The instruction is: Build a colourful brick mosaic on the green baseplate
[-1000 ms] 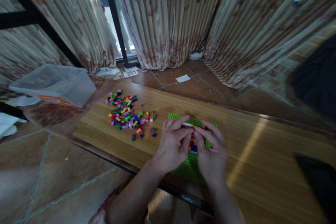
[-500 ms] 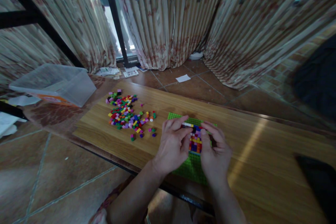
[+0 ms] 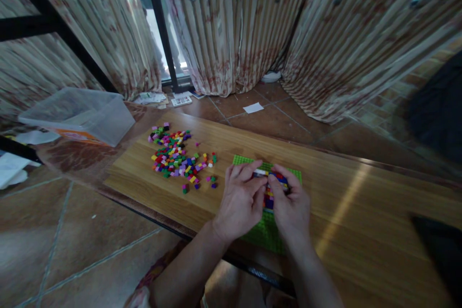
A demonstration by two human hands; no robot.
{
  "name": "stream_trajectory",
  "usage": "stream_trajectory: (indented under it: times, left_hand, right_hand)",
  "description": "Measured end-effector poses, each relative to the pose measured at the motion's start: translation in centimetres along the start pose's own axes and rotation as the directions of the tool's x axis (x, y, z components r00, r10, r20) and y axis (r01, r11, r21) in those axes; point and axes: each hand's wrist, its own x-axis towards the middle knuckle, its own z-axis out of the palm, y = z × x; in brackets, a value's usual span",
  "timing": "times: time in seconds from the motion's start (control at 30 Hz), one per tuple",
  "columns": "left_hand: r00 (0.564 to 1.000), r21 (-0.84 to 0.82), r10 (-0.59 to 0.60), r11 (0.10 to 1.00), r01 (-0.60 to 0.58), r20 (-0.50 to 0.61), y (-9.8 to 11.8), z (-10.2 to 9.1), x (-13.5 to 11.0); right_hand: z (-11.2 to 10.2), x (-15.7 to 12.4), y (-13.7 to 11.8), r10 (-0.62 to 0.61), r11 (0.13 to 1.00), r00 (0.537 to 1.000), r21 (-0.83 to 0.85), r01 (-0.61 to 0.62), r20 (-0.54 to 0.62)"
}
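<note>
A green studded baseplate [image 3: 267, 232] lies on the wooden tabletop in front of me, partly covered by my hands. On it sits a patch of small coloured toy bricks [image 3: 269, 202] in rows, with red, yellow, purple and blue showing. My left hand [image 3: 241, 199] is closed at the patch's left side, thumb and forefinger pinched by its upper rows. From the right, my right hand [image 3: 291, 202] curls its thumb and forefinger onto the bricks near the left fingertips. What exactly lies between the fingertips is mostly hidden.
Loose coloured bricks [image 3: 176, 156] are spread left of the baseplate on the wooden tabletop [image 3: 346, 187]. A clear plastic bin [image 3: 84, 110] stands at the far left. A dark flat object [image 3: 435, 245] lies at the right. Striped curtains [image 3: 224, 29] hang behind.
My right hand has moved slightly left, its thumb and forefinger closing in beside the left fingertips. My left hand stays nearly in place, and the view has shifted a little.
</note>
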Motion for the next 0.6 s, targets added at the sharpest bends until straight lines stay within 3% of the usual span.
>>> stream_trajectory:
  times: [0.23, 0.6]
  left_hand:
    - [1.000, -0.023, -0.011, 1.000, 0.011, -0.009, 0.0, 0.1, -0.1]
    - [0.982, -0.042, -0.059, 0.998, 0.052, -0.178, -1.6, -1.1, -0.1]
  right_hand:
    - [0.0, 0.3, 0.1, 0.083, 0.996, 0.996, 0.041, -0.084, 0.011]
    - [0.6, 0.2, 0.4, 0.167, 0.974, 0.985, 0.164, -0.159, -0.036]
